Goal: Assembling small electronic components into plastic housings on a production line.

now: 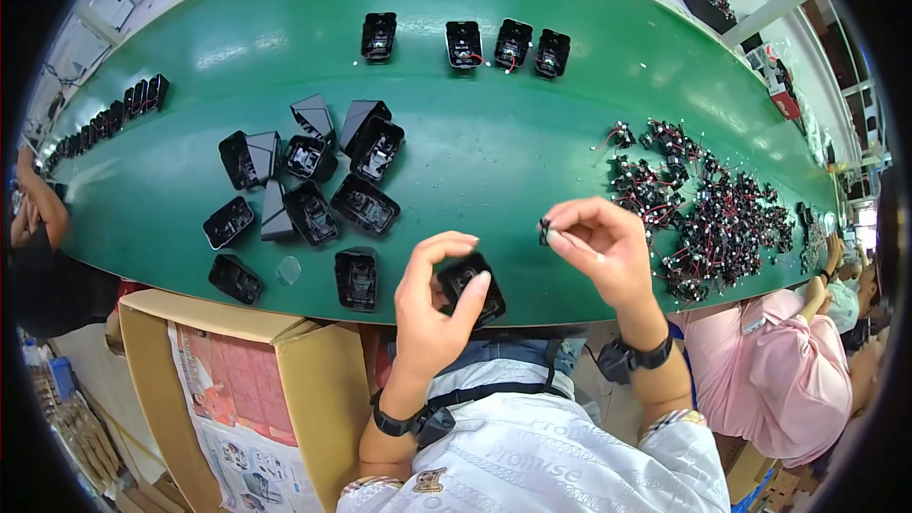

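Near the front edge of the green table, my left hand point(427, 299) grips a black plastic housing point(473, 287), its hollow side facing up, with the thumb over its rim. To the right and a little higher, my right hand point(603, 242) pinches a small black part point(544, 232) between thumb and fingertips; its exact kind is too small to tell. The two hands are apart. On the left lie several similar black housings point(366, 204), some open side up, others tipped over. A large pile of small black parts with red wires point(722, 228) spreads out on the right.
Several housings with red wires point(513, 43) stand in a row toward the back of the table point(494, 142). More are lined up at far left point(114, 119). Below the left table edge stands an open cardboard box point(323, 370). People sit at both sides, one in a pink top point(774, 370).
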Action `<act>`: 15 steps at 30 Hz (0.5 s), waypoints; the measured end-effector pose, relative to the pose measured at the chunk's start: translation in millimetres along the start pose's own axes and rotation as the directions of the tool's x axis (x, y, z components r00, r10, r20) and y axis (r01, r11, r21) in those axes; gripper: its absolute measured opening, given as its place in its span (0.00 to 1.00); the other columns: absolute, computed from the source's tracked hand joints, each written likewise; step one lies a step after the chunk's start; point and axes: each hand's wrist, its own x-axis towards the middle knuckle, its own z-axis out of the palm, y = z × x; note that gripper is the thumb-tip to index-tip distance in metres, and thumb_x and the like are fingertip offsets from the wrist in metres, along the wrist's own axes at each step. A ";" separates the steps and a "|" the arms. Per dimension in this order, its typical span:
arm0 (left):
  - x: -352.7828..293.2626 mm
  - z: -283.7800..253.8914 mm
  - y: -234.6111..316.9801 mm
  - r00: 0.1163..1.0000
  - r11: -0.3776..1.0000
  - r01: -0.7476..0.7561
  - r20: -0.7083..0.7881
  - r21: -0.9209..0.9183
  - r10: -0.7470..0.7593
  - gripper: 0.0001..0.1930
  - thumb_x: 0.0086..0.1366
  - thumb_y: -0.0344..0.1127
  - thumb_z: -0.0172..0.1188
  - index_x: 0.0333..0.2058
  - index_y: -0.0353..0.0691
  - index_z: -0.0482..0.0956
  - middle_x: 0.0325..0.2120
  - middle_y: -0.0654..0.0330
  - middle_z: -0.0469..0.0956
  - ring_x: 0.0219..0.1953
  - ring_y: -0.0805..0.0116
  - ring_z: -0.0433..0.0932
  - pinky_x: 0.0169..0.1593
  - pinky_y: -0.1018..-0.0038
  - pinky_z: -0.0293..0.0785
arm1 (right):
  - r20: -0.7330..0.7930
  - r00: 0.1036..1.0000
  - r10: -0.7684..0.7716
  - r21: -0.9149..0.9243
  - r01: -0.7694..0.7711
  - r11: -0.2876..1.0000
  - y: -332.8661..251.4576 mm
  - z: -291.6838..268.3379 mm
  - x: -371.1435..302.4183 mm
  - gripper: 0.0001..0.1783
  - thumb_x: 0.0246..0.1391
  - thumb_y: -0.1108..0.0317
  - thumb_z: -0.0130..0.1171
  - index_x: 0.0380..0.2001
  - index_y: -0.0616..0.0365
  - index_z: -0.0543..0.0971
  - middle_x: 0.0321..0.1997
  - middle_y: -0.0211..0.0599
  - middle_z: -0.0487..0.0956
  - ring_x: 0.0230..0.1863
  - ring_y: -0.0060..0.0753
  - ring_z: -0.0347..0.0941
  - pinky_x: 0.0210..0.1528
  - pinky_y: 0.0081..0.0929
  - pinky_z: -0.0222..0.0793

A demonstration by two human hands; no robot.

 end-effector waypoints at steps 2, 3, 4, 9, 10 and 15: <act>6.8 0.3 -6.9 0.972 0.961 0.208 0.144 -0.183 -0.183 0.24 0.62 0.22 0.65 0.56 0.34 0.71 0.51 0.57 0.76 0.52 0.73 0.75 0.55 0.76 0.72 | -0.034 0.993 -0.113 0.052 0.115 0.992 3.6 4.9 -13.8 0.08 0.55 0.84 0.63 0.38 0.69 0.78 0.47 0.51 0.82 0.50 0.35 0.79 0.56 0.32 0.75; 7.3 0.9 -6.3 0.917 0.867 0.384 0.239 -0.316 -0.319 0.28 0.60 0.22 0.68 0.59 0.33 0.69 0.53 0.58 0.74 0.53 0.73 0.74 0.56 0.74 0.72 | -0.079 0.987 -0.138 0.044 0.142 0.989 4.0 9.6 -19.6 0.07 0.54 0.84 0.64 0.37 0.69 0.79 0.48 0.52 0.82 0.49 0.34 0.79 0.53 0.30 0.76; 6.6 2.5 -1.6 0.914 0.866 0.391 0.242 -0.313 -0.325 0.28 0.60 0.22 0.68 0.59 0.33 0.69 0.53 0.58 0.74 0.53 0.73 0.74 0.56 0.74 0.72 | -0.099 0.985 -0.142 0.051 0.148 0.988 3.1 13.7 -25.5 0.08 0.54 0.84 0.64 0.37 0.68 0.79 0.48 0.52 0.82 0.49 0.34 0.79 0.52 0.28 0.77; -0.1 1.3 10.3 0.888 0.847 0.331 0.442 -0.416 -0.130 0.51 0.51 0.21 0.75 0.71 0.36 0.54 0.60 0.57 0.66 0.56 0.70 0.72 0.58 0.70 0.74 | -0.112 0.948 -0.298 -0.142 0.282 0.949 -0.7 20.5 -41.6 0.10 0.48 0.87 0.66 0.34 0.66 0.83 0.48 0.52 0.83 0.44 0.33 0.81 0.47 0.25 0.79; -1.2 2.5 12.8 0.889 0.858 0.354 0.419 -0.373 -0.185 0.52 0.47 0.19 0.75 0.69 0.35 0.56 0.61 0.50 0.67 0.61 0.65 0.71 0.63 0.68 0.70 | -0.030 0.918 -0.395 -0.282 0.371 0.885 -1.1 16.8 -40.8 0.10 0.46 0.87 0.66 0.33 0.65 0.83 0.43 0.49 0.84 0.40 0.34 0.82 0.45 0.26 0.78; -2.6 7.3 17.4 0.911 0.953 0.242 0.381 -0.183 -0.158 0.50 0.47 0.21 0.75 0.68 0.35 0.58 0.60 0.49 0.69 0.61 0.65 0.71 0.62 0.68 0.71 | 0.068 0.894 -0.443 -0.423 0.429 0.799 -6.8 14.5 -39.8 0.11 0.42 0.84 0.68 0.31 0.62 0.82 0.40 0.45 0.85 0.37 0.35 0.82 0.41 0.27 0.76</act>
